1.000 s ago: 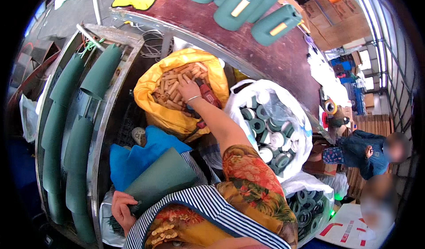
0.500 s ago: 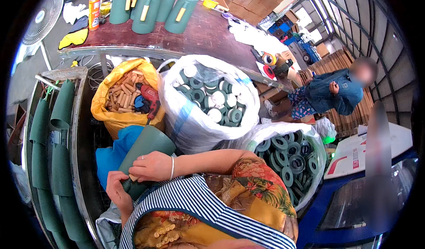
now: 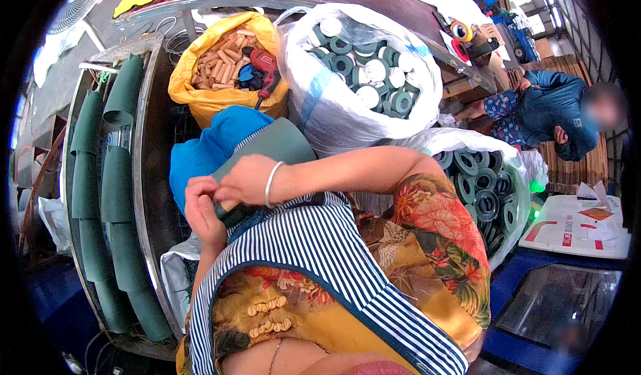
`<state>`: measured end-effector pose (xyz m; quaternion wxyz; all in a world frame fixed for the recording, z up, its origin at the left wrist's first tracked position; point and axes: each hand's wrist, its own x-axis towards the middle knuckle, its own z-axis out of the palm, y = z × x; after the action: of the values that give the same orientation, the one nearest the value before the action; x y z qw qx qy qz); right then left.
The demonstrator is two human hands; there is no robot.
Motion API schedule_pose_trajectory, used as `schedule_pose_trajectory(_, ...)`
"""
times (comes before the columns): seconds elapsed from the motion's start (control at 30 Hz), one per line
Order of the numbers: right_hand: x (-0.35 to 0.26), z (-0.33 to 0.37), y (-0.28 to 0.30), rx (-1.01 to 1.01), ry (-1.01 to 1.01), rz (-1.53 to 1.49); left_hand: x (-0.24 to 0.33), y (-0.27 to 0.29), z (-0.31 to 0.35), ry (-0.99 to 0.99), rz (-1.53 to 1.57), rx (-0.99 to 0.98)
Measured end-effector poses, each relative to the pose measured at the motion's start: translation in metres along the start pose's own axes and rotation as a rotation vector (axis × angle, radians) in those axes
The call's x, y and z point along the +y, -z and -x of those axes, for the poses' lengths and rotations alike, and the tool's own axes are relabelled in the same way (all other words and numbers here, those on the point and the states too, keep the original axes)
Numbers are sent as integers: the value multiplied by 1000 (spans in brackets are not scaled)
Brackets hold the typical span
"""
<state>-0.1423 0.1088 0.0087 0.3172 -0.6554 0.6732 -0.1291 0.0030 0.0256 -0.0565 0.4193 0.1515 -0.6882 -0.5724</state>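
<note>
Across my lap lies a dark green cylindrical jug body (image 3: 287,141), its wide end pointing up and to the right. My left hand (image 3: 204,209) closes on its near, lower end, the fingers bent beside those of my right hand. Over the cylinder reaches my right hand (image 3: 246,180), a pale bangle at its wrist, fingers pinched at a small tan wooden grip (image 3: 230,205). The grip is mostly covered by the fingers. A blue cloth (image 3: 200,165) bunches up behind the jug body.
Ahead stand a yellow sack (image 3: 183,85) of wooden pieces with a red power drill (image 3: 265,68) on top, and a white sack (image 3: 320,125) of green and white rings. Another ring bag (image 3: 517,231) sits right. Left is a rack of green sleeves (image 3: 123,188). A person (image 3: 551,108) stands far right.
My view has tilted down, so the jugs on the table have left the picture. Both hands stay together at the jug body's near end. The person at the right has shifted their arms.
</note>
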Motion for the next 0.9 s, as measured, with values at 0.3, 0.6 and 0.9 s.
schedule_pose_trajectory(0.3,281,149,104,917,-1312,609,14,12,-27,-182,-606,-511)
schedule_pose_trajectory(0.6,296,189,92,1205,-1122,38,-44,10,-77,794,590,116)
schedule_pose_trajectory(0.9,96,87,88,1296,-251,779,-15,-111,-120,1240,1482,-49)
